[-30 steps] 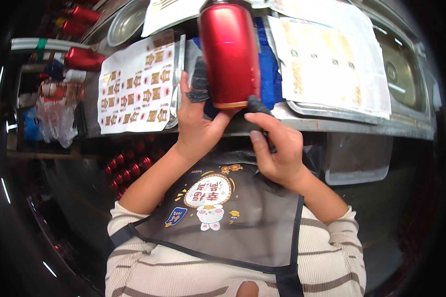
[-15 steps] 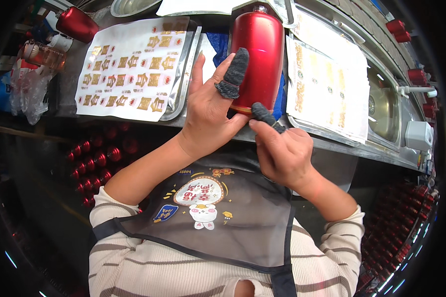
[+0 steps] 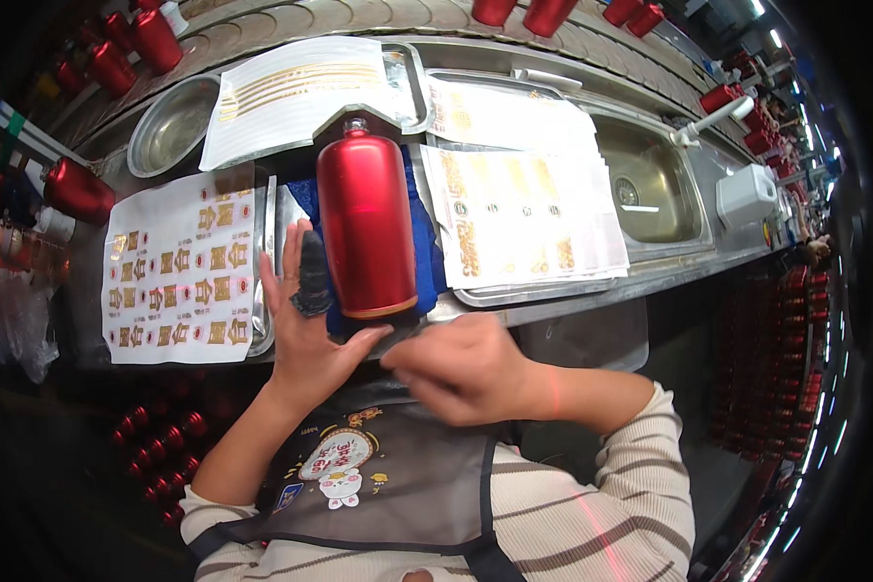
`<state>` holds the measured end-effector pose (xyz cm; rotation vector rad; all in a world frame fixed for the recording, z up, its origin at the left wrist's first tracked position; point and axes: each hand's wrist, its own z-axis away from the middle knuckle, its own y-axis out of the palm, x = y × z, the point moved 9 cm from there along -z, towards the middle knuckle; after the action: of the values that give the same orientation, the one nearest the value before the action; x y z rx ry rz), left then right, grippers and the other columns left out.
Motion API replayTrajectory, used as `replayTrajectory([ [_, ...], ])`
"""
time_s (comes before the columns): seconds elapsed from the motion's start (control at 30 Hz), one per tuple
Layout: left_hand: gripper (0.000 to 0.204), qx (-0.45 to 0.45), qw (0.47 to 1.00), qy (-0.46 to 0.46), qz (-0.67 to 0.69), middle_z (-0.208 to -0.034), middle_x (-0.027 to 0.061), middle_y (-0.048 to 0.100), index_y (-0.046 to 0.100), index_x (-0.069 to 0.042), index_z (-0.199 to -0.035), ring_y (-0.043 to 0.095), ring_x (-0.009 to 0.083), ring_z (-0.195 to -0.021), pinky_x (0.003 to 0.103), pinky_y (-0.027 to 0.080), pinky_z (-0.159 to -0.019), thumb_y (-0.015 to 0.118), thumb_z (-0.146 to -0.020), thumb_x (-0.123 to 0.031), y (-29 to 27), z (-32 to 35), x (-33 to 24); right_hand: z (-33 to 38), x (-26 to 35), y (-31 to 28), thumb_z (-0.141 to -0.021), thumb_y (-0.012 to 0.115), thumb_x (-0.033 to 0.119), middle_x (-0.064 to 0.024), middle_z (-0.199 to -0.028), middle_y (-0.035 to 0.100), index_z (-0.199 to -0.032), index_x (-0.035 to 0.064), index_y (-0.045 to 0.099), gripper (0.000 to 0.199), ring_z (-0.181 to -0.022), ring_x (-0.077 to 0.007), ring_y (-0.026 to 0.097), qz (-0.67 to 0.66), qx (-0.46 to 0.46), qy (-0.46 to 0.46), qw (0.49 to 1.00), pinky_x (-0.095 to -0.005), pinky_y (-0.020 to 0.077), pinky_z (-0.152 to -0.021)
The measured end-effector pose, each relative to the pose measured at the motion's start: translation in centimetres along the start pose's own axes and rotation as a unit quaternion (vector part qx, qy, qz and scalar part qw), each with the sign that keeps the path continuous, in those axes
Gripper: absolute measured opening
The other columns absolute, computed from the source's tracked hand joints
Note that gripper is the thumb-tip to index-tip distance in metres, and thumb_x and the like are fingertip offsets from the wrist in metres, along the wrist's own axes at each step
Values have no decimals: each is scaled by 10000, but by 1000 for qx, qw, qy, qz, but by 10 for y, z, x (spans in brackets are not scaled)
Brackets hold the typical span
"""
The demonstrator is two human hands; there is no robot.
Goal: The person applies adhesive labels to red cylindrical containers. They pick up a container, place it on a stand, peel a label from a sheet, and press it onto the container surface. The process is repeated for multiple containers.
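A glossy red bottle (image 3: 369, 223) with a clear neck at its far end and a gold-brown band round its base lies on a blue cloth (image 3: 429, 228). My left hand (image 3: 308, 344) is beside the base's left side, fingers spread, holding nothing. A dark grey cloth cover wraps one of its fingers, and its thumb points right, just below the base. Close to that thumb, my right hand (image 3: 470, 367) is curled closed and smeared by motion. Something dark shows by its fingertips; whether it grips anything is hidden.
Decal sheets with gold and red prints (image 3: 179, 267) lie on a tray at left; more gold-printed sheets (image 3: 524, 213) at right. Behind are a striped sheet (image 3: 296, 92) and a metal bowl (image 3: 173, 126). A sink (image 3: 655, 184) adjoins on the right. Other red bottles (image 3: 80, 191) stand around.
My view has shifted, so the bench sits lower and farther left. My left hand has come away from the bottle's side, and my right hand has moved back from its base.
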<state>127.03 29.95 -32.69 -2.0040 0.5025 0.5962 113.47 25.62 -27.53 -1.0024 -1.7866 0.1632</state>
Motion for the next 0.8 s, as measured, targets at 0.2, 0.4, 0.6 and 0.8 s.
replayTrajectory([
  [0.2,932,78,997,8,-13,-1507,250,366,395,-83,-1469,325,393,-1422,522,145,-1179,871,-713,-351,6,-28,-10,-1,-144,-111,-845,667,92,-142,-878,709,-945,33,720,127,-806,-269,689,146,-182,256,938,-333,522,-732],
  [0.4,1213,88,977,-151,119,-1475,232,388,137,52,-1534,414,360,-1342,416,249,-1164,919,-673,-292,11,-14,21,-62,-306,-153,-785,667,249,-171,-956,719,-942,62,740,255,-920,-344,679,262,-93,431,859,-423,525,-813],
  [0.6,1156,41,986,-85,136,-1425,199,464,213,34,-1520,405,360,-1355,498,183,-1175,910,-676,-338,13,-16,22,-100,-349,-139,-767,681,237,-163,-963,719,-938,82,726,234,-938,-349,675,311,-76,407,856,-428,525,-820],
  [0.8,1023,35,993,-27,108,-1439,186,476,335,8,-1473,370,376,-1395,531,131,-1182,883,-698,-373,6,-26,10,-104,-367,-136,-773,630,163,-169,-923,711,-897,77,694,164,-933,-365,672,295,-55,409,862,-444,519,-809],
])
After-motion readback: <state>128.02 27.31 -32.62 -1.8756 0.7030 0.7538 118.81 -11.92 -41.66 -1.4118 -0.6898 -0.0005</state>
